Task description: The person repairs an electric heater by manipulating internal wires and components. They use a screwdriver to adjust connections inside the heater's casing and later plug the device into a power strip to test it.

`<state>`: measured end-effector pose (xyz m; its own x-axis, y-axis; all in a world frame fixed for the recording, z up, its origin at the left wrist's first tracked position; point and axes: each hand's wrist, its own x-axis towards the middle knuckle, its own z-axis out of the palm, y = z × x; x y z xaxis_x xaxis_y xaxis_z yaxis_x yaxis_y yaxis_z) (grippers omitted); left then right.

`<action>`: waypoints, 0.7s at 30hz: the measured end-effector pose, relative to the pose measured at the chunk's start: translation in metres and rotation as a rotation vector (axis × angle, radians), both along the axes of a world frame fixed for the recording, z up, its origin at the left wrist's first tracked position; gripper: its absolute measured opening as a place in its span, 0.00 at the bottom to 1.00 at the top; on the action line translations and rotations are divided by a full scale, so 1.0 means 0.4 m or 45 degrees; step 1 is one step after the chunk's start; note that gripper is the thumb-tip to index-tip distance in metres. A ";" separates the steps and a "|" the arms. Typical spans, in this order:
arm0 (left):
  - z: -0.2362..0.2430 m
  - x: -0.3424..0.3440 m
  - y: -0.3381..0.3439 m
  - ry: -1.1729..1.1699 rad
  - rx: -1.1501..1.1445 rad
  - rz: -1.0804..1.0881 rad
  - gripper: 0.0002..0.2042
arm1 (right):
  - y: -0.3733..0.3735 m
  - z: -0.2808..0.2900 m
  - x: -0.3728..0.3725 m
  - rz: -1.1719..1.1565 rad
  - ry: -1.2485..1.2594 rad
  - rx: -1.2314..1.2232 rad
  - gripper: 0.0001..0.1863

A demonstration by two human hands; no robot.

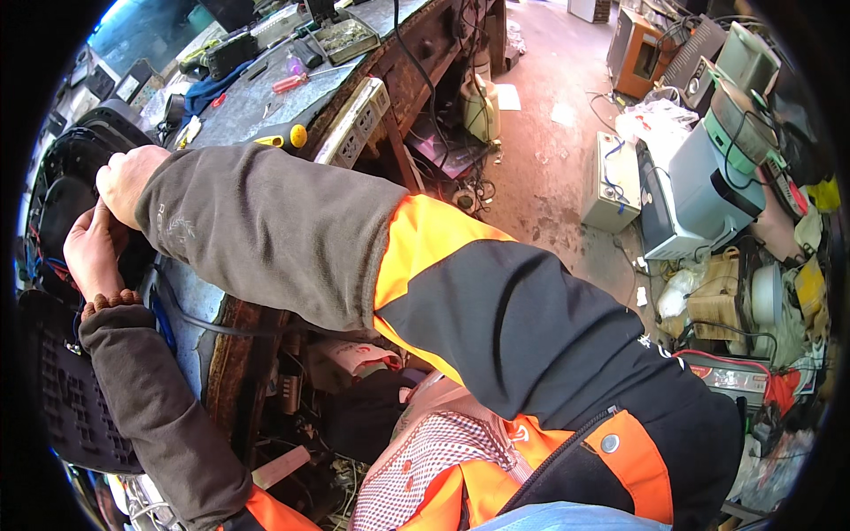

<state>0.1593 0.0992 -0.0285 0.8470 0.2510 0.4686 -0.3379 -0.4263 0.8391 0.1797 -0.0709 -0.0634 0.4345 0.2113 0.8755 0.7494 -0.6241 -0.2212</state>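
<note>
Both of my hands are on a black plastic appliance casing (pixel 66 168) that lies at the left end of a grey workbench (pixel 239 102). My right hand (pixel 127 180) is closed, knuckles up, against the casing's edge. My left hand (pixel 91 248), with a bead bracelet at the wrist, grips the casing just below it. What the fingers pinch is hidden. Red and blue wires show inside the casing by my left hand.
A yellow-handled screwdriver (pixel 282 138), a red-handled screwdriver (pixel 289 82) and a power strip (pixel 352 122) lie on the bench. A black grille panel (pixel 62 398) sits at lower left. Old appliances (pixel 699 190), a white battery box (pixel 611 181) and cables crowd the floor at right.
</note>
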 end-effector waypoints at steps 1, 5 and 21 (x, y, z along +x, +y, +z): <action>-0.002 0.000 0.000 -0.012 0.001 0.006 0.14 | 0.002 -0.001 0.002 0.000 0.009 -0.010 0.15; -0.004 0.029 0.016 -0.038 0.094 0.009 0.14 | -0.010 -0.003 0.006 0.020 0.060 0.044 0.16; 0.022 -0.042 0.038 -0.008 0.404 0.186 0.16 | 0.015 -0.013 -0.048 0.023 -0.046 0.043 0.14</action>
